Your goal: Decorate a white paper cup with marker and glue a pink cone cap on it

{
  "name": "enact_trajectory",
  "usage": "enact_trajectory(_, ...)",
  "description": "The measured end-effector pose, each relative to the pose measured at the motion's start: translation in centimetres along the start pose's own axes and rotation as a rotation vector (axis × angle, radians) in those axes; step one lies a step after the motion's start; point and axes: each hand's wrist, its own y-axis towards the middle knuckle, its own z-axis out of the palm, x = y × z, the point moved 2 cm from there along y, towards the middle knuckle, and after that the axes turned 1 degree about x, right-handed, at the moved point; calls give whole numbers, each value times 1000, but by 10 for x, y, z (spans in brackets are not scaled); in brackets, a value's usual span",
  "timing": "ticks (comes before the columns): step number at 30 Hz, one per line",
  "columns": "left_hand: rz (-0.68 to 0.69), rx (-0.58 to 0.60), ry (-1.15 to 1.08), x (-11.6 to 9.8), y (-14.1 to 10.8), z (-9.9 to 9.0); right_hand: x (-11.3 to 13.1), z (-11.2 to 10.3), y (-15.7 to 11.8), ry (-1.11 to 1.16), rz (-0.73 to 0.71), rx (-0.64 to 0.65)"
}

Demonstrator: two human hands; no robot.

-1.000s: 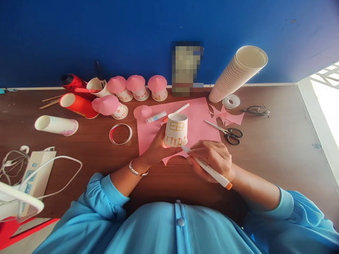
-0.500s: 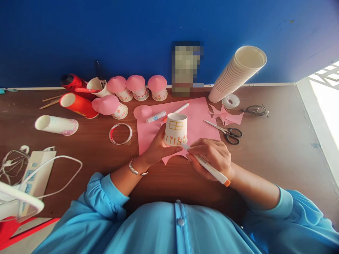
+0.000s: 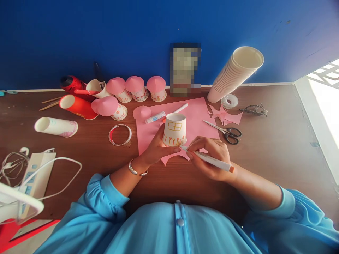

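Between thumb and fingers, my left hand (image 3: 158, 146) holds a small white paper cup (image 3: 175, 129), its drawn side facing me. A yellow window and a row of orange-red flowers are drawn on it. My right hand (image 3: 210, 157) grips a white marker with an orange end (image 3: 215, 162); its tip is at the cup's lower edge, and I cannot tell if it touches. Under the cup lies a pink paper sheet (image 3: 197, 111), bearing a glue stick (image 3: 155, 117), another marker (image 3: 182, 107) and a pink paper cone (image 3: 142, 112).
Scissors (image 3: 227, 132), pink scraps (image 3: 225, 114), a tape roll (image 3: 229, 101) and a tall stack of paper cups (image 3: 235, 72) are to the right. Pink-roofed cups (image 3: 156, 86) stand at the back. Leftward are a tape ring (image 3: 120, 134), a red cup (image 3: 78, 106) and a power strip (image 3: 39, 180).
My right hand has turned the marker, so its orange end sits higher and further right. The tip has shifted slightly down and left. The cup stays in my left hand.
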Motion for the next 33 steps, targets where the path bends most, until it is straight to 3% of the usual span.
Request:
enact_trajectory(2,-1,6,-17,1,0,0,0,-2,-1,28,-1,-28)
enact_trajectory(8,-10,-18,-190,1,2,-4,-8,-8,-3,-16,-151,-276)
enact_trajectory(14,-128,176,-369,-9,-2,1,-29,4,1,-70,-74,-147)
enact_trajectory(19,-160,297,-359,-9,-3,3,-32,8,2,-73,-61,-119)
enact_trajectory(29,16,68,-84,0,0,2,-32,1,5,-245,-119,-76)
enact_trajectory(33,69,-21,-100,4,2,-4,-23,-9,3,-248,-165,-195)
